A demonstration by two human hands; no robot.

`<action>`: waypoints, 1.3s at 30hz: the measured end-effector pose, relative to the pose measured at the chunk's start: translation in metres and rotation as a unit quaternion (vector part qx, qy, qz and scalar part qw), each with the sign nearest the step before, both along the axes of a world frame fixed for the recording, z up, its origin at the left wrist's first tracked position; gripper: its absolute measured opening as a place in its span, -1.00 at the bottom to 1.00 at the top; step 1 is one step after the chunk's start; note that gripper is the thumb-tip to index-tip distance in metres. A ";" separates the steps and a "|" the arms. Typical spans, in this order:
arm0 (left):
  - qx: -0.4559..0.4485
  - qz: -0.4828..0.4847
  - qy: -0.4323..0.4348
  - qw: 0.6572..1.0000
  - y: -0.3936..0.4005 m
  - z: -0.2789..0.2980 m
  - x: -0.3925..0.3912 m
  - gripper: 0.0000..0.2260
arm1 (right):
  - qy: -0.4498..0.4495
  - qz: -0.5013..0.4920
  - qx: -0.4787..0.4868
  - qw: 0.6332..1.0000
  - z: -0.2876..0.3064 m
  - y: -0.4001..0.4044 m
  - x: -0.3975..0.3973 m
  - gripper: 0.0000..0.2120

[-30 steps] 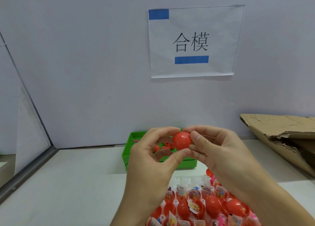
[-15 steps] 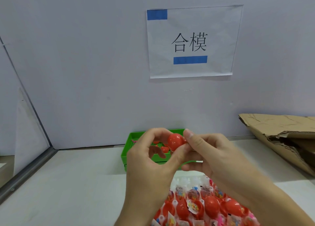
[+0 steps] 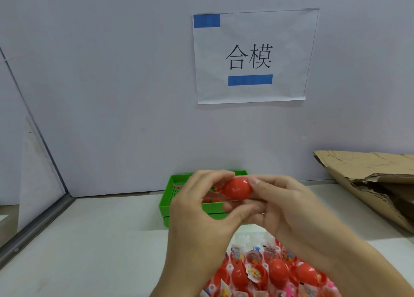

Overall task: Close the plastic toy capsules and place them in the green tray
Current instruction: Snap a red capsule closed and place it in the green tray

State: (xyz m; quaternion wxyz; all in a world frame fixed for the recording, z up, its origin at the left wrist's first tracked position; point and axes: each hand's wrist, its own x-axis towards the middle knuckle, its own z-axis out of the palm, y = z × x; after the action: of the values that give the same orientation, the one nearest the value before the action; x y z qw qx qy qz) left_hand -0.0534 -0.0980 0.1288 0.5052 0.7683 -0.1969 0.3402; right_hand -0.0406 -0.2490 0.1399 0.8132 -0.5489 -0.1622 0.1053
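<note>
Against the pale wall, our left hand (image 3: 197, 209) and right hand (image 3: 284, 209) both pinch one red capsule (image 3: 238, 188), squeezing its halves together. We hold it just above the green tray (image 3: 164, 205), presumably for a short drop.

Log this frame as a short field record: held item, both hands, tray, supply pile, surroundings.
held item: red capsule, looks closed
left hand: grips the capsule's left side
right hand: pinches its right end
green tray: behind the hands, against the wall, a few red pieces inside
supply pile: red capsules and toy packets, near edge
surroundings: paper sign on wall; torn cardboard at right
</note>
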 end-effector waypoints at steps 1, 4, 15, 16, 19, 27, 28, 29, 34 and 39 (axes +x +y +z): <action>-0.054 -0.045 0.032 0.997 0.001 0.000 0.001 -0.71 | 0.019 0.014 0.031 0.999 0.001 -0.001 0.000 -0.72; -0.119 -0.100 0.070 0.985 0.004 -0.002 0.005 -0.72 | 0.051 0.025 0.072 0.996 0.001 -0.002 0.000 -0.65; -0.166 -0.125 0.078 0.975 0.003 0.003 0.003 -0.83 | -0.089 -0.053 0.023 0.994 -0.005 -0.002 0.003 -0.47; -0.176 -0.135 0.084 0.972 0.003 0.004 0.002 -0.83 | -0.106 -0.062 0.002 0.992 -0.006 -0.002 0.003 -0.38; -0.183 -0.139 0.097 0.968 0.003 0.005 0.001 -0.82 | -0.134 -0.075 -0.020 0.988 -0.005 -0.003 0.003 -0.45; -0.266 -0.221 0.254 0.903 -0.006 0.004 0.001 -0.64 | -0.287 -0.199 -0.170 0.922 -0.006 -0.001 0.000 -0.53; -0.294 -0.235 0.270 0.886 -0.008 0.004 0.001 -0.63 | -0.311 -0.214 -0.203 0.903 -0.007 0.000 0.001 -0.50; -0.319 -0.247 0.282 0.870 -0.009 0.003 0.002 -0.62 | -0.338 -0.228 -0.231 0.884 -0.008 0.000 0.001 -0.49; -0.360 -0.282 0.301 0.837 -0.009 -0.001 0.003 -0.63 | -0.384 -0.262 -0.270 0.843 -0.011 0.000 0.003 -0.57; -0.368 -0.309 0.300 0.824 -0.012 -0.004 0.005 -0.65 | -0.389 -0.253 -0.289 0.837 -0.007 -0.003 0.000 -0.56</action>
State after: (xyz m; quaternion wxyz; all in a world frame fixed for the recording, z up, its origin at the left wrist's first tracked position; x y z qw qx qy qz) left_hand -0.0480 -0.1097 0.1247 0.8633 0.4885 -0.1227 -0.0332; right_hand -0.0402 -0.2518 0.1329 0.4855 -0.7768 -0.2833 -0.2840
